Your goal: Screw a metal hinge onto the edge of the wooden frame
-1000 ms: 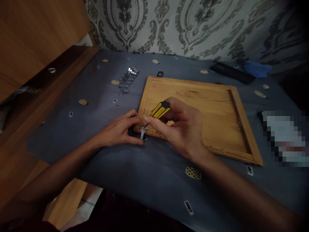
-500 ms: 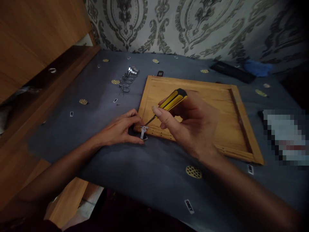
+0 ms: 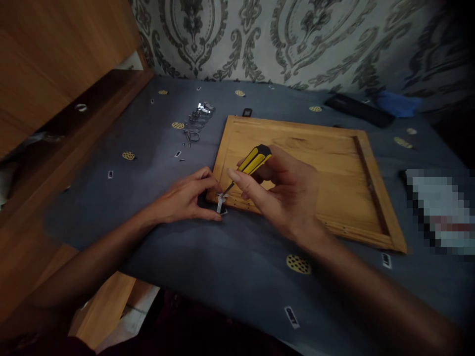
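Observation:
A wooden cabinet door (image 3: pixel 293 138) with a raised frame lies flat on the cloth. At its near left corner sits a metal hinge (image 3: pixel 220 203). My left hand (image 3: pixel 189 198) is curled around that corner, fingertips by the door's edge and thumb at the hinge's lower end. My right hand (image 3: pixel 285 193) grips a yellow and black screwdriver (image 3: pixel 254 160) by its handle. The shaft slants down to the left, and its tip meets the top of the hinge. Any screw under the tip is too small to make out.
Metal hinge parts (image 3: pixel 204 109) and several small screws lie on the grey patterned cloth (image 3: pixel 185 257). At the back right are a black case (image 3: pixel 358 110) and a blue cloth (image 3: pixel 399 104). A blurred-out object (image 3: pixel 441 212) lies at right. Wooden furniture (image 3: pixel 55 64) borders the left.
My right hand and the screwdriver have moved a little left and down, the handle now standing lower and closer to the hinge. My left hand stays in place.

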`<move>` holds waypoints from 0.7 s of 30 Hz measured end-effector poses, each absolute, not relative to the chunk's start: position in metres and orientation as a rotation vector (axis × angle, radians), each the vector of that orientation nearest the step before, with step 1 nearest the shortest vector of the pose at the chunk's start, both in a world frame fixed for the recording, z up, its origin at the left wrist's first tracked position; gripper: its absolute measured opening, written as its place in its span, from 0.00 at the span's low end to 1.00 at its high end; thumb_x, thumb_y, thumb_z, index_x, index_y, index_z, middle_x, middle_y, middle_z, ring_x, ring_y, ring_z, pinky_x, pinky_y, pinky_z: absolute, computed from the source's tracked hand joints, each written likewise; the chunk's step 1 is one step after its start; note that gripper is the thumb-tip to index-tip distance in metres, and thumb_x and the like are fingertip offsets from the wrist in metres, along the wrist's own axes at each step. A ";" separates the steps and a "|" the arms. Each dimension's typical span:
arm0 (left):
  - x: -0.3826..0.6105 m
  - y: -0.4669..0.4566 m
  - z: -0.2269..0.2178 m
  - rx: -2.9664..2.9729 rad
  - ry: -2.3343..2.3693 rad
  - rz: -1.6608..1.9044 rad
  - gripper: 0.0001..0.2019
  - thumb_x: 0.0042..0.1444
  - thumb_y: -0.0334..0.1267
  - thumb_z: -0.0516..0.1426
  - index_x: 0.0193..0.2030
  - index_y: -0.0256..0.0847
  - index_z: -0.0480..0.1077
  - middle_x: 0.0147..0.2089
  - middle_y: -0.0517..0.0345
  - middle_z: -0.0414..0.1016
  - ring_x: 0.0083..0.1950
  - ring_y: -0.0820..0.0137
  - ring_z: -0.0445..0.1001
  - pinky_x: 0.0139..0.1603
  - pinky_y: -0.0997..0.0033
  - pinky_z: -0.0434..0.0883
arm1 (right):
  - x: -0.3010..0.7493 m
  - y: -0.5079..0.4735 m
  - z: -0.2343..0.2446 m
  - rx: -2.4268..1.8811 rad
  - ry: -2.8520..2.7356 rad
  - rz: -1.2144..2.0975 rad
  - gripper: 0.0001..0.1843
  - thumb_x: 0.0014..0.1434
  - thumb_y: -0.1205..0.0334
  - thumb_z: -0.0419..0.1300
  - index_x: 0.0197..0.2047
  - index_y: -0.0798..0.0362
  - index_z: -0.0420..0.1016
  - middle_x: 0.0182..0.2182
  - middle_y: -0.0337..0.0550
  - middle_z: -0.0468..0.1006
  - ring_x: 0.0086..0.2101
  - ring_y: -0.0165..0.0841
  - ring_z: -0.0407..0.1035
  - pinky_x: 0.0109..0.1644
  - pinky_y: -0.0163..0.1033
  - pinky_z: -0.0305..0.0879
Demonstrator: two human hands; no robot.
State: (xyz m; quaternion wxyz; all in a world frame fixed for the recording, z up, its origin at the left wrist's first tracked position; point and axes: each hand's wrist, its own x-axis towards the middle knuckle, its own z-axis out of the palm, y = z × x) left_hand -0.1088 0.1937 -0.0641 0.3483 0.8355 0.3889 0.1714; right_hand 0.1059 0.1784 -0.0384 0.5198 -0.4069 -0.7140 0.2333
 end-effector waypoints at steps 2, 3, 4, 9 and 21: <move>-0.109 0.194 -0.064 2.169 1.010 0.435 0.24 0.54 0.56 0.69 0.50 0.43 0.74 0.48 0.57 0.67 0.47 0.64 0.69 0.46 0.65 0.69 | 0.106 0.178 -0.039 -0.979 -1.713 0.558 0.19 0.63 0.52 0.69 0.28 0.48 0.66 0.24 0.36 0.70 0.24 0.31 0.67 0.24 0.38 0.63; -0.109 0.193 -0.064 2.169 1.009 0.430 0.24 0.54 0.55 0.69 0.50 0.43 0.74 0.48 0.56 0.67 0.47 0.64 0.69 0.46 0.65 0.70 | 0.106 0.178 -0.039 -0.981 -1.717 0.557 0.18 0.64 0.53 0.68 0.28 0.48 0.66 0.24 0.36 0.71 0.24 0.31 0.67 0.24 0.38 0.63; -0.109 0.193 -0.063 2.168 1.007 0.430 0.24 0.54 0.55 0.70 0.50 0.43 0.74 0.48 0.56 0.67 0.48 0.63 0.70 0.47 0.65 0.70 | 0.106 0.178 -0.039 -0.982 -1.725 0.555 0.18 0.64 0.53 0.68 0.28 0.48 0.67 0.24 0.36 0.71 0.24 0.30 0.67 0.25 0.38 0.63; -0.108 0.193 -0.063 2.169 1.003 0.439 0.23 0.54 0.55 0.70 0.50 0.43 0.74 0.48 0.56 0.67 0.49 0.63 0.70 0.47 0.65 0.70 | 0.108 0.179 -0.039 -1.011 -1.762 0.560 0.18 0.63 0.49 0.69 0.30 0.49 0.69 0.24 0.35 0.73 0.24 0.29 0.68 0.26 0.36 0.62; -0.108 0.193 -0.062 2.144 0.999 0.438 0.22 0.54 0.55 0.70 0.47 0.43 0.74 0.47 0.57 0.66 0.48 0.64 0.70 0.48 0.64 0.70 | 0.122 0.185 -0.011 -0.849 -1.787 1.029 0.17 0.61 0.48 0.71 0.46 0.49 0.82 0.34 0.38 0.84 0.24 0.27 0.75 0.27 0.33 0.74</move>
